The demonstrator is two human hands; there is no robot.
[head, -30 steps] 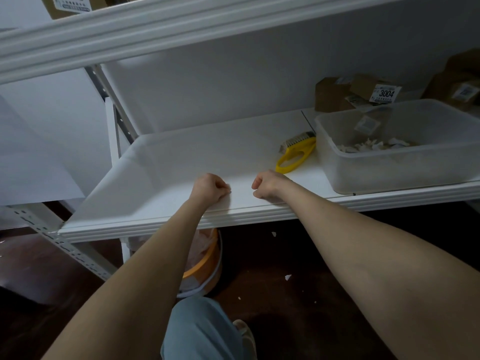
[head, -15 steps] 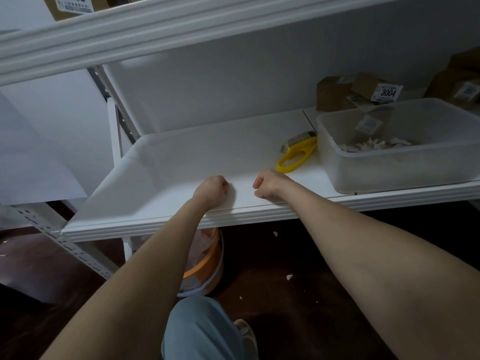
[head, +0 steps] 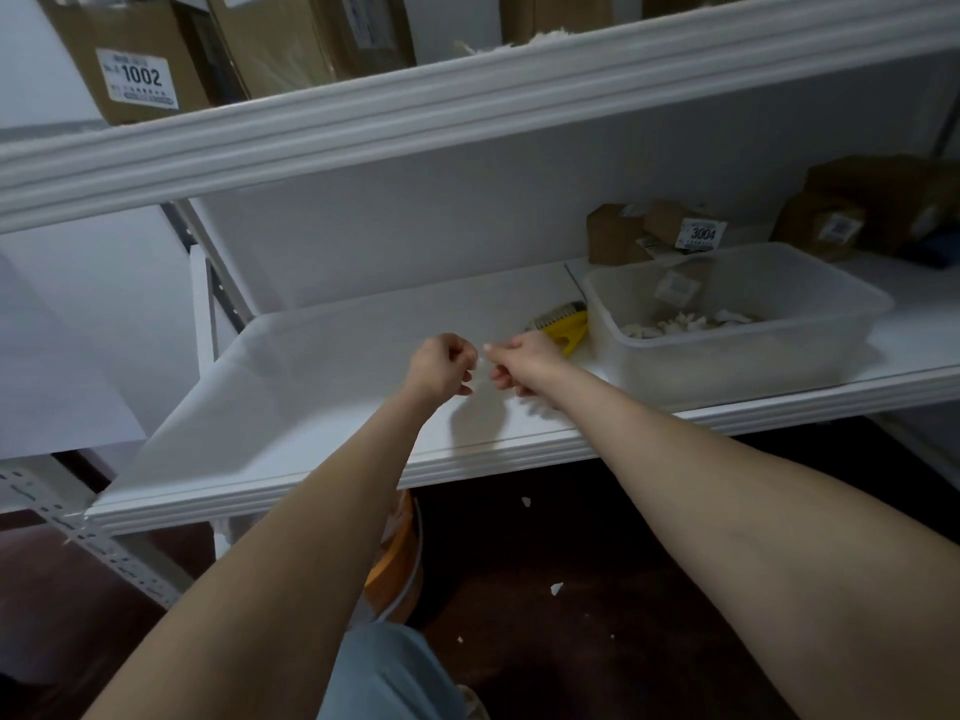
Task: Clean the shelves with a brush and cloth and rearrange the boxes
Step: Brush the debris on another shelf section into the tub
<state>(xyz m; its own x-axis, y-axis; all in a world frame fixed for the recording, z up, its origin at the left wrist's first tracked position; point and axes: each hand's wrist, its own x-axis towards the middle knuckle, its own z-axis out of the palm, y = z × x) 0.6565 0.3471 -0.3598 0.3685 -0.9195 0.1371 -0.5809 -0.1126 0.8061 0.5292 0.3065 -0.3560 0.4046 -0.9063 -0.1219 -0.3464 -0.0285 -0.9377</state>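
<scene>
the left hand and right hand hang close together just above the white shelf, not resting on it; both have fingers curled in, and between their tips sits a pale scrap that each seems to pinch by one end, though it is too small to name surely; my guess is a bit of litter lifted off the board so the surface can be wiped; both forearms reach forward and upward from below, wrists nearly level, knuckles facing each other; the yellow-handled brush lies idle on the shelf behind the right hand, touching the clear plastic tub, handy for the next sweep; the tub holds white paper scraps, likely the collecting place for debris; cardboard boxes, one labelled 3004, stand pushed to the back right, leaving the left stretch bare for cleaning; another box marked 1002 sits on the upper shelf; no cloth shows in view.
</scene>
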